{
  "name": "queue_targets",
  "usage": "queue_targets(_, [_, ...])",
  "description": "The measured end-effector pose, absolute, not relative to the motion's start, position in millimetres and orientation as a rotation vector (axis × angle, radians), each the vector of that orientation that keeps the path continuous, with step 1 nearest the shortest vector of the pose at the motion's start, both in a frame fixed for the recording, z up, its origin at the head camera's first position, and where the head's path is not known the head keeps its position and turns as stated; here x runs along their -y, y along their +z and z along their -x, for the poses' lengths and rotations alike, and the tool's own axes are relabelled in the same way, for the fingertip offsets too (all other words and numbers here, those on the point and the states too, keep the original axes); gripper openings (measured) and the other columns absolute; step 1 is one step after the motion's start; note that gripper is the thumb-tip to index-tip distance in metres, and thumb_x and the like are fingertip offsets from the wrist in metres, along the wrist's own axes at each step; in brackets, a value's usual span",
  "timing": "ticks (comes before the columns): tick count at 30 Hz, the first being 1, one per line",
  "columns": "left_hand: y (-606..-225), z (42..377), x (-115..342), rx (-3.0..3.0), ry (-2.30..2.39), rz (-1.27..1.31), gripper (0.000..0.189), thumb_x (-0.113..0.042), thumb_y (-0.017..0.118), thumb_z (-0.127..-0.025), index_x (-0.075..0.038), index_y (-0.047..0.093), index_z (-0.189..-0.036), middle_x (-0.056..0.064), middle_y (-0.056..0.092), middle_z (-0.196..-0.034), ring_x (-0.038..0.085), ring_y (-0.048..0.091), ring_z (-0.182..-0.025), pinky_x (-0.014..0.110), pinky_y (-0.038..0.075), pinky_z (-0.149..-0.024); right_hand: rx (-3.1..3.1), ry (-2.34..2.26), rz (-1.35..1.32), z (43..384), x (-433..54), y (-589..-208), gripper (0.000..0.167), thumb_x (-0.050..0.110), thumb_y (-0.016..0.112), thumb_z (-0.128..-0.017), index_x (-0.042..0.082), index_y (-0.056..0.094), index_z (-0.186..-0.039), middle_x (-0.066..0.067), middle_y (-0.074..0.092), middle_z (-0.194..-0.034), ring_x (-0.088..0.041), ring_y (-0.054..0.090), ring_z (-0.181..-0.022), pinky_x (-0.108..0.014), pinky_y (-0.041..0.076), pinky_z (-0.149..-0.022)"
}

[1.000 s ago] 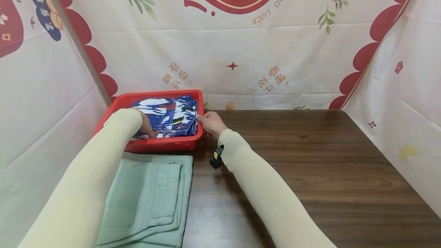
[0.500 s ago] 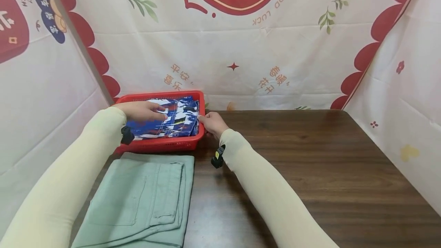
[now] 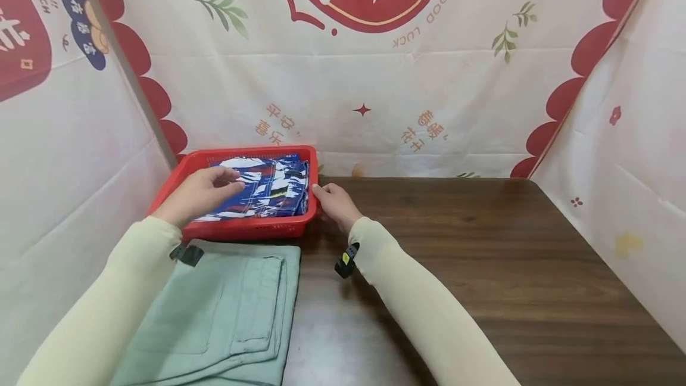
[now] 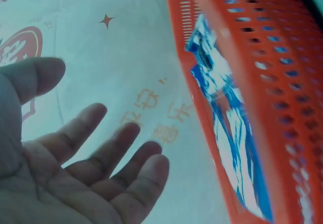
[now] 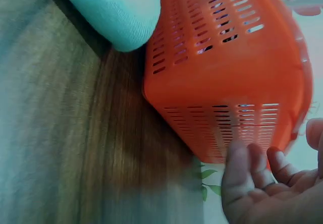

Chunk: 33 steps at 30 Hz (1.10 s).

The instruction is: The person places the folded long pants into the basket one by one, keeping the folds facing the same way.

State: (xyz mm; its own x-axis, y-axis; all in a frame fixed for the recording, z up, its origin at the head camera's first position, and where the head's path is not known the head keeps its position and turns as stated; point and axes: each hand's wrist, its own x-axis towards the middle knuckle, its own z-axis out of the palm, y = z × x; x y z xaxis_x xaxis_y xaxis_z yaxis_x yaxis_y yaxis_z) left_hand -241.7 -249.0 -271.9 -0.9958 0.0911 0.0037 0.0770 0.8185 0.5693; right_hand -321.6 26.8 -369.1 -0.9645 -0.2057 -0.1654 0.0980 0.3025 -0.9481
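Observation:
A red plastic basket point(image 3: 246, 230) with slotted walls stands at the back left of the table. Inside it lies a folded garment point(image 3: 278, 188) patterned in blue and white with red and yellow patches. My left hand point(image 3: 200, 194) hovers over the basket's left part, its fingers loosely spread and holding nothing, as the left wrist view also shows. At the right end of the basket is my right hand point(image 3: 336, 202), thumb close to the rim. Its fingers point(image 5: 236, 166) are relaxed and spread beside the slotted wall in the right wrist view.
In front of the basket lies a folded pale green garment point(image 3: 230, 302) with a stitched pocket. The brown wooden table point(image 3: 455, 255) reaches to the right. Printed white cloth point(image 3: 343, 76) hangs behind and on both sides.
My left hand has come out of the basket, passed over the blue and white garment and drawn back left. My right hand has eased its grip on the rim and shifted slightly right.

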Motion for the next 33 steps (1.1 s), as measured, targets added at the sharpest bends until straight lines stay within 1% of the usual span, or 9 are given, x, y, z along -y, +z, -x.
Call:
queue_targets(2, [-277,232,254,-2.984,0.969,-0.094,0.067,-0.053,0.063,-0.093,-0.01,0.05,-0.142,0.02,0.054,-0.135,0.038,0.051,-0.12,0.054,0.052,-0.09,-2.319,-1.724,0.112,315,-31,-371,0.045,0.047,0.049,-0.102,0.007,0.059,-0.118,-0.019,0.061,-0.115,-0.034,0.058,-0.103,-0.044,0.052,-0.09])
queue_targets(5, [-283,216,265,-2.994,1.018,-0.022,0.067,-0.053,0.061,-0.094,-0.008,0.05,-0.142,0.021,0.051,-0.136,0.04,0.047,-0.121,0.056,0.051,-0.091,-2.319,-1.713,0.125,302,-38,-374,0.045,0.047,0.05,-0.102,0.007,0.058,-0.12,-0.02,0.059,-0.121,-0.037,0.055,-0.109,-0.048,0.049,-0.094])
queue_targets(8, [-290,201,277,-2.979,1.07,0.04,0.067,-0.054,0.061,-0.093,-0.007,0.05,-0.141,0.022,0.05,-0.136,0.042,0.044,-0.122,0.057,0.051,-0.089,-2.322,-1.673,0.149,289,-45,-378,0.038,0.044,0.052,-0.102,0.01,0.057,-0.118,-0.021,0.057,-0.121,-0.037,0.054,-0.107,-0.049,0.048,-0.091])
queue_targets(12, [-303,185,291,-2.969,1.075,0.07,0.066,-0.053,0.06,-0.094,-0.005,0.051,-0.139,0.024,0.051,-0.132,0.043,0.043,-0.119,0.054,0.054,-0.084,-2.341,-1.636,0.181,274,-50,-381,0.029,0.038,0.055,-0.101,0.013,0.057,-0.117,-0.017,0.057,-0.117,-0.032,0.052,-0.104,-0.045,0.047,-0.086])
queue_targets(18, [-325,172,307,-2.899,1.113,0.124,0.065,-0.053,0.06,-0.094,-0.003,0.052,-0.136,0.023,0.054,-0.128,0.042,0.046,-0.116,0.052,0.053,-0.083,-2.35,-1.614,0.213,257,-46,-380,0.028,0.034,0.058,-0.1,0.015,0.058,-0.119,-0.008,0.059,-0.114,-0.028,0.051,-0.103,-0.043,0.046,-0.085])
queue_targets(22, [-338,167,319,-2.862,1.041,0.122,0.065,-0.052,0.059,-0.095,-0.001,0.052,-0.136,0.025,0.054,-0.129,0.043,0.048,-0.115,0.055,0.051,-0.082,-2.348,-1.564,0.229,248,-40,-380,0.034,0.034,0.059,-0.099,0.011,0.055,-0.124,-0.007,0.059,-0.112,-0.027,0.053,-0.102,-0.043,0.047,-0.084])
queue_targets(26, [-350,164,331,-2.687,1.035,0.113,0.076,-0.051,0.058,-0.097,0.008,0.039,-0.142,0.031,0.044,-0.138,0.047,0.043,-0.122,0.064,0.044,-0.091,-2.32,-1.464,0.242,239,-36,-386,0.049,0.035,0.061,-0.097,0.005,0.049,-0.134,-0.011,0.059,-0.106,-0.028,0.057,-0.095,-0.042,0.051,-0.078])
queue_targets(28, [-354,164,335,-2.609,1.042,0.14,0.084,-0.052,0.057,-0.097,0.011,0.031,-0.145,0.035,0.037,-0.141,0.05,0.04,-0.125,0.065,0.042,-0.094,-2.281,-1.439,0.249,235,-33,-390,0.055,0.035,0.062,-0.097,0.001,0.046,-0.138,-0.014,0.06,-0.106,-0.029,0.06,-0.091,-0.043,0.054,-0.076])
queue_targets(33, [-360,162,342,-2.615,0.997,0.175,0.088,-0.053,0.055,-0.097,0.016,0.027,-0.144,0.039,0.036,-0.14,0.052,0.043,-0.122,0.061,0.047,-0.091,-2.173,-1.495,0.244,227,-25,-398,0.06,0.029,0.061,-0.098,-0.006,0.041,-0.141,-0.016,0.063,-0.107,-0.028,0.065,-0.089,-0.044,0.058,-0.073])
